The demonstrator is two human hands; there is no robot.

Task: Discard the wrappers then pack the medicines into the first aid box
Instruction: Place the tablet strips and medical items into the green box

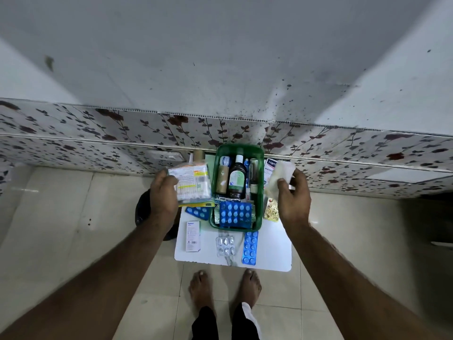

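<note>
A green first aid box (260,192) stands on a small white table (269,256). Inside it lie a dark brown bottle (237,179), other bottles and a blue blister strip (235,213). My left hand (163,195) grips a clear packet of printed medicine packs (193,182) left of the box. My right hand (293,200) pinches a pale crumpled wrapper (280,175) right of the box. On the table lie a white medicine carton (193,236), a silver blister strip (225,246), a second blue blister strip (250,247) and a yellow strip (270,212).
A flowered tile wall (98,133) runs right behind the table. A white hand-wash pack (269,168) leans behind the wrapper. A dark round object (143,209) sits on the floor left of the table. My bare feet (225,288) stand at the table's front edge.
</note>
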